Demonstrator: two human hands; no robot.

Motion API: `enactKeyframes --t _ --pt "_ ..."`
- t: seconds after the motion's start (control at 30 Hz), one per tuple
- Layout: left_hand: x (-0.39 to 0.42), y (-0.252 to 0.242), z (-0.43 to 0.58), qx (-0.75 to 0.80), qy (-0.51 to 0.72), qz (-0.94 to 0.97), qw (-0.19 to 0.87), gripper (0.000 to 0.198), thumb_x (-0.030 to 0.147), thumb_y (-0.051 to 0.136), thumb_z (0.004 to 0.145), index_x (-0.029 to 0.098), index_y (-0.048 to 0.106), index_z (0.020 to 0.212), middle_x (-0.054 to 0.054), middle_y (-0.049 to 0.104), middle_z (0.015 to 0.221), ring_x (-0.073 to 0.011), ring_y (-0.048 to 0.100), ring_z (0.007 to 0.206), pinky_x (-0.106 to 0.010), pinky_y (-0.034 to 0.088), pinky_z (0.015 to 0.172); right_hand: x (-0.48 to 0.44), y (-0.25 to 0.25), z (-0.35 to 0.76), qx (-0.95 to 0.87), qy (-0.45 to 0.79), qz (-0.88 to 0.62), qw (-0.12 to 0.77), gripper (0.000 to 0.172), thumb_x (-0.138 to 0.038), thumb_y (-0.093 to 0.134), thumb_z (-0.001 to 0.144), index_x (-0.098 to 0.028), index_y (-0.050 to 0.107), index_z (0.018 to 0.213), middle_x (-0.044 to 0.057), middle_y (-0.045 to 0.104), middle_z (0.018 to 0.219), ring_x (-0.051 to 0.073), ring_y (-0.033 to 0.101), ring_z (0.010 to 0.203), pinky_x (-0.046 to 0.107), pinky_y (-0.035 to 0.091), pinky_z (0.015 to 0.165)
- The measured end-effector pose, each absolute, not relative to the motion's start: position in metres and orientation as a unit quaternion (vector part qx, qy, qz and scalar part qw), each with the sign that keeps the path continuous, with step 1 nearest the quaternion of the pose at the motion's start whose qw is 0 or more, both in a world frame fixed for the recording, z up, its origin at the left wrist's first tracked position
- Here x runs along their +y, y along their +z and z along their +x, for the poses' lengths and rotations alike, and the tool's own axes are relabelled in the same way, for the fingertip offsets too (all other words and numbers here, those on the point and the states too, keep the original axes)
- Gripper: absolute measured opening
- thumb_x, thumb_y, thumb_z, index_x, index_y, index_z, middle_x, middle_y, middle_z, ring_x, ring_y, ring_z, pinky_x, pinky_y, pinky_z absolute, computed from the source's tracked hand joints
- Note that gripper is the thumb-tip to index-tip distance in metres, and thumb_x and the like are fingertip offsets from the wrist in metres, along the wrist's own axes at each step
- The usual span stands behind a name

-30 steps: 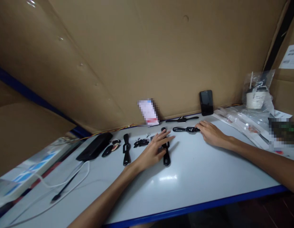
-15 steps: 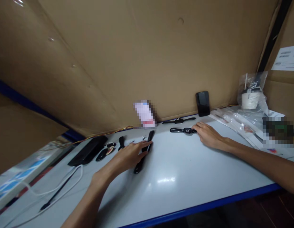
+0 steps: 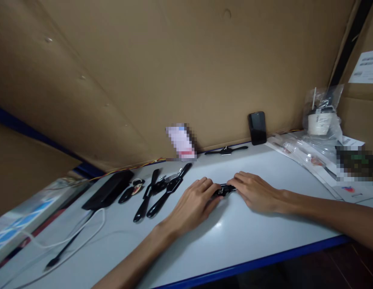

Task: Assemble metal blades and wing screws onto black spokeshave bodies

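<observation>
Both my hands grip one black spokeshave [image 3: 224, 190] low over the middle of the table. My left hand [image 3: 201, 196] is closed on its left handle, and my right hand [image 3: 254, 192] is closed on the right one. Its middle shows between them; the handles are mostly hidden under my fingers. Another spokeshave [image 3: 226, 151] lies against the back edge. To the left of my left hand lie two long black spokeshave bodies, one nearer [image 3: 173, 185] and one farther left [image 3: 147, 193]. Small dark and shiny parts [image 3: 160, 184] sit between them.
A black case [image 3: 109, 190], keys [image 3: 132, 192] and white cables [image 3: 102, 220] lie on the left, beside a power strip [image 3: 32, 220]. A phone [image 3: 257, 128] leans on the cardboard wall [image 3: 180, 72]. Plastic packets [image 3: 309, 160] and a bagged cup [image 3: 320, 122] stand right.
My right hand has brought the spokeshave toward me and left. My left hand has let go of the black body at left and moved right onto the spokeshave's other handle.
</observation>
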State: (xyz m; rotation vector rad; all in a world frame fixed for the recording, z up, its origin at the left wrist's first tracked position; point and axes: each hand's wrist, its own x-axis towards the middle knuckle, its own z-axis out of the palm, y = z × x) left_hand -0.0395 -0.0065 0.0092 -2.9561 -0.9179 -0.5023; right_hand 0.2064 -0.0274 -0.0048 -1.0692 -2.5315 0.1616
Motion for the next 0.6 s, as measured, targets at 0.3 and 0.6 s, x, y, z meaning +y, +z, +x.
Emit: enactKeyframes --t 0.3,0.6 --pt "0.005 0.018 -0.058 -0.233 -0.149 -0.960 -0.036 0.032 0.024 0.051 0.106 0.027 0.071 0.132 -0.008 0.063 0.101 -0.0213 0.060 0.088 -0.036 0.054 0.078 -0.022 -0.008 0.211 -0.931 0.055 -0.305 0.191 0.040 0.002 0.051 0.089 -0.013 0.061 0.125 0.010 0.069 0.109 0.024 0.057 0.097 0.038 0.050 0.088" --pt "-0.005 0.023 -0.049 -0.189 -0.135 -0.972 0.022 0.029 0.031 0.048 0.110 0.020 0.074 0.117 -0.008 0.065 0.093 -0.0211 0.060 0.086 -0.033 0.052 0.069 -0.020 -0.006 0.212 -0.942 0.045 -0.283 0.176 0.041 0.002 0.051 0.089 -0.010 0.062 0.127 0.014 0.069 0.114 0.025 0.057 0.105 0.041 0.050 0.095"
